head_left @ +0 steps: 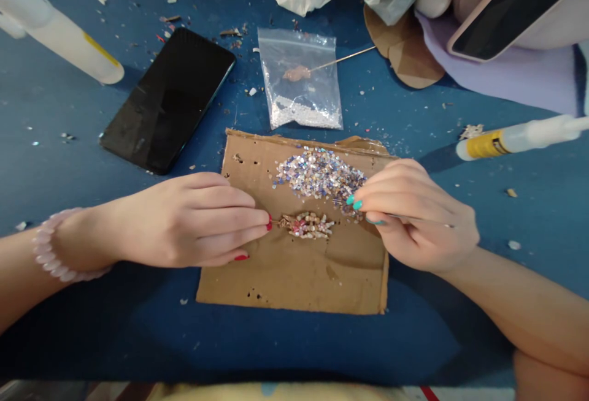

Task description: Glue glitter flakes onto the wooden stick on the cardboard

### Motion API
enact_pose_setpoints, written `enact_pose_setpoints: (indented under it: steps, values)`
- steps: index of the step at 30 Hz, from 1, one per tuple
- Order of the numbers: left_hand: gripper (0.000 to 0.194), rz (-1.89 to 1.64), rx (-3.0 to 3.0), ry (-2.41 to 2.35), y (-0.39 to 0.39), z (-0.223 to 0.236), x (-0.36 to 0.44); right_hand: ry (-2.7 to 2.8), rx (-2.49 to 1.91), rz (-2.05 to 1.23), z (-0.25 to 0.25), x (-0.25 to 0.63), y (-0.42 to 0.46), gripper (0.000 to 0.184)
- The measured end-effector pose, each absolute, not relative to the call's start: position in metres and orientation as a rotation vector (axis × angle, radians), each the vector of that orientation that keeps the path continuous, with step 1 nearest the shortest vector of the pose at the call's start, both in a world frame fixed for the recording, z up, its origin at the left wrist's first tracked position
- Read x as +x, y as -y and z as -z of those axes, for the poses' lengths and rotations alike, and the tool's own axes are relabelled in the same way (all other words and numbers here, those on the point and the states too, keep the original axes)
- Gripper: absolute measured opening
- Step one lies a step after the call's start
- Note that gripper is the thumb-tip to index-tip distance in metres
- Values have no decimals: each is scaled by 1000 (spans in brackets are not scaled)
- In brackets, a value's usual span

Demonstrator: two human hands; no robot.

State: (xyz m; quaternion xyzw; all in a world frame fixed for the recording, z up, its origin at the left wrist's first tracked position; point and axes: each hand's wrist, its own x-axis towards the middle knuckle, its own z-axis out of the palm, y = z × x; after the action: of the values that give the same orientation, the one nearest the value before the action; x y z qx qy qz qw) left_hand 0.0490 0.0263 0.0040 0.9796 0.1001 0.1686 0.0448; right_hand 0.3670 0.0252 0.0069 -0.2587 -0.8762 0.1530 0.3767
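A small beaded piece [307, 225], studded with pink, cream and gold stones, lies on a square of brown cardboard [289, 278]. My left hand [193, 220] pinches its thin stem at the left end with closed fingertips. Just above it spreads a heap of tiny blue, white and clear stone chips [317, 171]. My right hand [409, 214] is closed at the heap's right edge, around a slim metal tool [427, 221] whose back end shows past the knuckles. The fingers cover most of the tool, and its kind is unclear.
A black phone [170, 97] lies at the upper left beside a white bottle [59, 33]. Behind the cardboard is a zip bag [301, 88] of white beads with a thin stick across it. A yellow-labelled glue bottle [488, 143] and purple cloth [497, 70] are at right.
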Motion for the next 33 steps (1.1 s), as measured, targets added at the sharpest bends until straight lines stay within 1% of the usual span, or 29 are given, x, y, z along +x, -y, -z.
enact_pose_setpoints:
  steps: [12,17,33]
  values:
    - [25,-499,2948,-297,-26,-4,48,2228,-688,-307,-4,367,-25,5]
    - [27,-502,2957,-292,-27,-4,49,2249,-666,-332,-6,368,-25,4]
    - [27,-497,2960,-266,-28,-3,47,2254,-691,-316,-8,369,-24,10]
